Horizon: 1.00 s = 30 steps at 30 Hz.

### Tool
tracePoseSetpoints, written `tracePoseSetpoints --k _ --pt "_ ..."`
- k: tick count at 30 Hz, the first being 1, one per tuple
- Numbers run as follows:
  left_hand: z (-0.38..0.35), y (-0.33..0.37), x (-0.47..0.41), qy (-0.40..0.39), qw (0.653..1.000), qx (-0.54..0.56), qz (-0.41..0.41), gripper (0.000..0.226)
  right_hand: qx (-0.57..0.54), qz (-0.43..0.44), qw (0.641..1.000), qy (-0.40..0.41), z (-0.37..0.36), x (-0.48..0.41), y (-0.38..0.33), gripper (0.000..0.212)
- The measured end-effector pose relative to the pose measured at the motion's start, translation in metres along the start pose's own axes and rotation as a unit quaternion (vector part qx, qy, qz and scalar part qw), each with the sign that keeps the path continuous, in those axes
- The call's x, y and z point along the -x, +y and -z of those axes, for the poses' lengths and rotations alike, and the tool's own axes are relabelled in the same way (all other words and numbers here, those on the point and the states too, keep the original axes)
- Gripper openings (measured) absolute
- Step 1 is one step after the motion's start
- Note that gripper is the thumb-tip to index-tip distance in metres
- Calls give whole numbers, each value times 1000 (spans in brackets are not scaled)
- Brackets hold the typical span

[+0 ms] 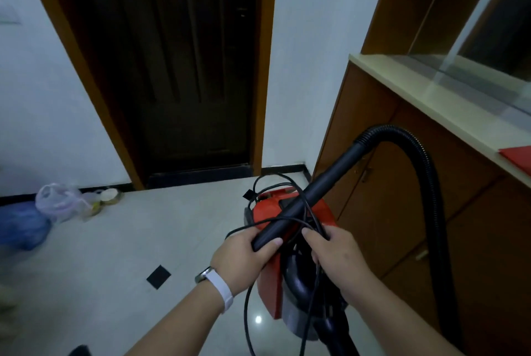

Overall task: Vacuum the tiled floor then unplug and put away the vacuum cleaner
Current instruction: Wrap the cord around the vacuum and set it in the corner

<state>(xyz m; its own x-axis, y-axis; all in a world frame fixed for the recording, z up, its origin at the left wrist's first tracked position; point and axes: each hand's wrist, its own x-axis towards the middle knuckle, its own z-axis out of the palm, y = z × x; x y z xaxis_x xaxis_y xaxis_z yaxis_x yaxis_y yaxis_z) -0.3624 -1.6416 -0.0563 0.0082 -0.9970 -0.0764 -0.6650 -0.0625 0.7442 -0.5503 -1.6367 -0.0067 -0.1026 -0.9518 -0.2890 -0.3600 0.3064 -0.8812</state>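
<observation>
Fig. Both bare forearms enter at the lower edge, the left from about 7 o'clock and the right from about 5 o'clock, converging toward 12 o'clock. The left hand (247,255), its wrist bearing a white-strapped watch (218,284), curls round the near end of a black tube (324,182), thumb laid across the top. The right hand (336,258), just beside it at 3 o'clock, closes its fingers over loops of black cord (244,312).

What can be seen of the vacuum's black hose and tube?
The hose is ribbed black flexible plastic, arching up beside the wooden cabinet and dropping out of view. It joins a smooth rigid tube slanting down over the red vacuum body. The left hand grips the tube's lower end; thin black cord, held by the right hand, loops across it.
</observation>
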Motion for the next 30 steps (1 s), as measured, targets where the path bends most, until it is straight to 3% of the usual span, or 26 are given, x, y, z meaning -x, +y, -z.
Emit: tracePoseSetpoints --k 6,20,30 --pt "14 -18 -88 -13 999 35 14 39 -2 -2 1000 9 -20 -69 -30 33" --pt "27 -33 -337 -30 995 63 68 26 -40 -54 998 -10 -62 -328 -83 32" --pt "37 -38 -506 -52 995 74 47 21 -58 -67 996 4 -67 -473 -128 30"
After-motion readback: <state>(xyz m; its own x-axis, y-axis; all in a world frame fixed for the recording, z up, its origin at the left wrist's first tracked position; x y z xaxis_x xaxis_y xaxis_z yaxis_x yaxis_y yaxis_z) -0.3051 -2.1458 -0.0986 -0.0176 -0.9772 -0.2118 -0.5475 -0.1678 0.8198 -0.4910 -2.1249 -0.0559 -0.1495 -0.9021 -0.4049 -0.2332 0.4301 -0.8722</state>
